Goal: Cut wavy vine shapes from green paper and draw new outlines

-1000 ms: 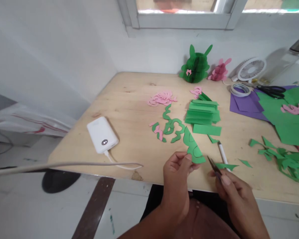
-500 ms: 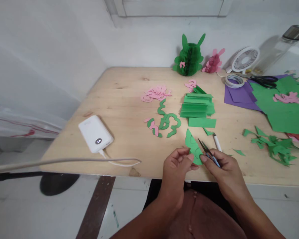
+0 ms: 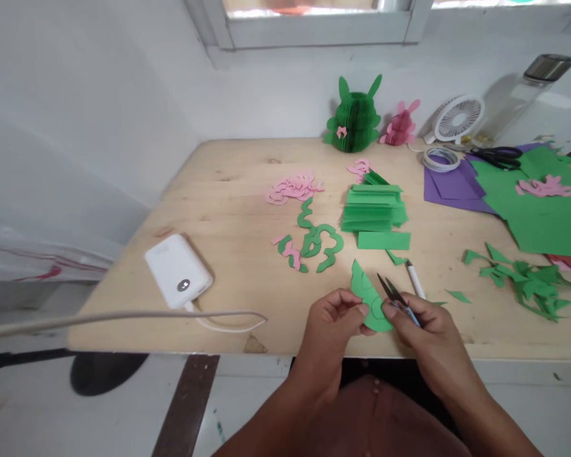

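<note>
Paper [image 3: 368, 297], green and drawn with curved lines, is held between our left hand [image 3: 332, 330] and right hand [image 3: 431, 333] near the close edge of the surface [image 3: 233, 254]. Our left hand pinches its left side; our right grips scissors [image 3: 396, 296], blades slightly parted, its thumb on the sheet's right edge. Just beyond we see a pen [image 3: 415, 280], then strips [image 3: 374, 216]. Scraps [image 3: 528, 282] lie right, cutouts [image 3: 313, 242] left.
</note>
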Demonstrator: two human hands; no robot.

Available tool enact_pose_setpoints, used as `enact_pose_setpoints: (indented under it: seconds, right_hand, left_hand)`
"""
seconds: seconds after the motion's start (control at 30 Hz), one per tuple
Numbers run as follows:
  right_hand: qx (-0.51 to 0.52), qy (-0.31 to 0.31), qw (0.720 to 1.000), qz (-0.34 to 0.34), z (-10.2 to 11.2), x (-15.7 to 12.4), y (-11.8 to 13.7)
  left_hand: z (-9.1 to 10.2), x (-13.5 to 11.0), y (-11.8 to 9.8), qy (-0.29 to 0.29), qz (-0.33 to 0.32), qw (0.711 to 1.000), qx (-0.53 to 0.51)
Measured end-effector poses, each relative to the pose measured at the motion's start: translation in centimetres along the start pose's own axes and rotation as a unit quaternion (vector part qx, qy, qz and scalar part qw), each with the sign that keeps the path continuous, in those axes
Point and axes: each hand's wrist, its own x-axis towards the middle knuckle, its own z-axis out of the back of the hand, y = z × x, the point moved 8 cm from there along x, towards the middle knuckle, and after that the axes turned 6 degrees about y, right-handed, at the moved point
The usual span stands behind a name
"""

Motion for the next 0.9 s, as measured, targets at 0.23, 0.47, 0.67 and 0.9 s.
enact_pose_setpoints:
  seconds: [0.23,0.47,0.67,0.9]
  right_hand:
    - [-0.002,-0.033,0.999,0.007,0.7,-0.4,-0.3]
    - [0.076,0.006,0.996,-0.037,-0.2,-0.6,-0.9]
    - [0.180,0.032,0.979,-0.095,-1.2,-0.9,-2.2]
    - [0.224,0.038,0.967,-0.114,-1.4,-1.0,-2.4]
  left_hand:
    - [-0.2,0.2,0.1,0.022,0.021,1.000,0.005]
    - [-0.2,0.3,-0.1,0.062,-0.021,0.997,0.042]
    - [0.1,0.2,0.1,0.072,-0.022,0.996,0.039]
    - [-0.1,0.1,0.0,0.085,-0.010,0.994,0.064]
